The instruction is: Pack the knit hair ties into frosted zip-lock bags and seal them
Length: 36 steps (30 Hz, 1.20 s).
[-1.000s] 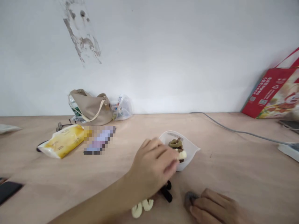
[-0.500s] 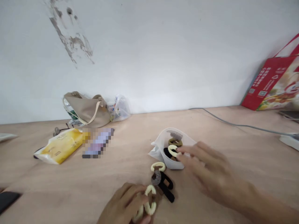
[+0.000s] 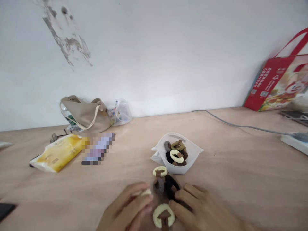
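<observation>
My left hand (image 3: 127, 205) is closed around a cream hair tie (image 3: 144, 192), mostly hidden by the fingers. My right hand (image 3: 202, 207) rests low over the table with its fingers apart, the fingertips at a black hair tie (image 3: 171, 185). Beside its thumb lies another cream hair tie (image 3: 157, 214) with a brown band. A grey hair tie (image 3: 159, 186) sits between my hands, and a further cream one lies just behind it. Beyond them stands an open, translucent white pouch (image 3: 192, 155) holding several hair ties in cream, olive, brown, grey and black.
A yellow packet (image 3: 64, 152), a blurred-out phone-like item (image 3: 99, 149), a beige bag (image 3: 88, 112) and a clear plastic bag (image 3: 121, 112) are on the left. A grey cable (image 3: 231, 124) runs to a white power strip (image 3: 295, 141). A red carrier bag (image 3: 271, 80) leans against the wall.
My right hand has left the pouch and come down to the hair ties in front; a cream tie now lies in the pouch. A cream tie from my left hand now lies on the table.
</observation>
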Available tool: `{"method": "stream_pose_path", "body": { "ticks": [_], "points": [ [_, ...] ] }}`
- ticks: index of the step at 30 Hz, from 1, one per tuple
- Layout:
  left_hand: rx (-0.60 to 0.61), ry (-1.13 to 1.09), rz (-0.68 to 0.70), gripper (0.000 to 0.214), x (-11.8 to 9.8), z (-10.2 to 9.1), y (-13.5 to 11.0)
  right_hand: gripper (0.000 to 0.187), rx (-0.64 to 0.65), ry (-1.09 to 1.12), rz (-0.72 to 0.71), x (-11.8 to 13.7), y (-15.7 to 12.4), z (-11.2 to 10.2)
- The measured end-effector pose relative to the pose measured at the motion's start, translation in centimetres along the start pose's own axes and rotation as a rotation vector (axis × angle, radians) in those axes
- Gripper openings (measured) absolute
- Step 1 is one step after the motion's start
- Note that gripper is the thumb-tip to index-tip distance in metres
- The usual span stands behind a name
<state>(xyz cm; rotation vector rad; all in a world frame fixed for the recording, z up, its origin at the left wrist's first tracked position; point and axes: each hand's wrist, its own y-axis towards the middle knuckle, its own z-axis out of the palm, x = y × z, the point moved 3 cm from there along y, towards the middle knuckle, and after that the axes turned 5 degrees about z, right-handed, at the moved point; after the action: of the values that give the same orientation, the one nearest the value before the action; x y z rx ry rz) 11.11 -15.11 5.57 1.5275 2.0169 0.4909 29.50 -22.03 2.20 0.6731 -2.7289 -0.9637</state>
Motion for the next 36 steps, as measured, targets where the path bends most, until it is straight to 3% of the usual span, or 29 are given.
{"method": "stream_pose_path", "body": {
  "ticks": [3,6,8,10,13,14,15,17,20,23,26,28,30,34,36],
  "points": [
    [-0.188,0.005,0.071,0.02,0.2,-0.5,5.2,0.019,-0.076,-0.01,0.002,0.2,0.0,0.3],
    [-0.228,-0.075,0.138,0.017,0.5,0.5,10.1,0.025,-0.148,-0.024,-0.022,0.3,0.1,0.5],
    [-0.224,-0.075,0.124,0.018,0.6,1.2,11.4,0.023,-0.162,-0.022,-0.047,0.3,0.1,0.0],
    [-0.243,-0.06,0.14,0.02,0.5,1.5,10.7,0.025,-0.157,-0.011,-0.059,-0.1,0.2,-1.2],
    [-0.24,-0.055,0.157,0.024,0.1,1.5,7.2,0.023,-0.137,0.011,-0.082,-1.4,0.8,-3.9],
    [-0.212,-0.069,0.162,0.023,0.0,1.5,6.0,0.022,-0.094,-0.009,-0.094,-2.1,1.1,-4.5],
    [-0.14,-0.081,0.138,0.022,0.1,1.7,4.9,0.024,-0.182,-0.022,-0.059,-2.8,1.3,-5.4],
    [-0.014,-0.087,0.12,0.02,0.4,2.2,3.2,0.029,-0.171,-0.07,0.044,-4.0,1.6,-5.8],
    [0.117,-0.086,0.115,0.022,1.0,3.0,2.3,0.03,-0.113,-0.039,0.054,-3.9,1.5,-4.8],
    [0.211,-0.051,0.095,0.023,1.4,3.3,2.3,0.021,0.021,0.02,-0.031,-2.2,0.7,-2.7],
    [0.266,0.028,0.041,0.016,1.7,3.0,2.1,0.018,0.135,0.018,-0.005,-1.3,0.0,-0.8],
    [0.229,0.065,0.049,0.014,1.5,2.3,2.4,0.024,0.146,-0.019,0.031,-1.4,-0.1,-0.1],
    [0.117,0.085,0.096,0.015,0.9,1.4,3.5,0.026,0.137,-0.042,0.041,-1.6,0.0,0.3],
    [-0.154,0.146,0.201,0.008,-0.1,0.0,8.3,0.013,0.077,-0.039,-0.004,-1.4,0.4,0.5],
    [-0.153,0.188,0.199,0.008,-0.2,0.1,10.7,0.014,0.035,-0.037,-0.035,-1.0,0.5,0.0]
  ]
}}
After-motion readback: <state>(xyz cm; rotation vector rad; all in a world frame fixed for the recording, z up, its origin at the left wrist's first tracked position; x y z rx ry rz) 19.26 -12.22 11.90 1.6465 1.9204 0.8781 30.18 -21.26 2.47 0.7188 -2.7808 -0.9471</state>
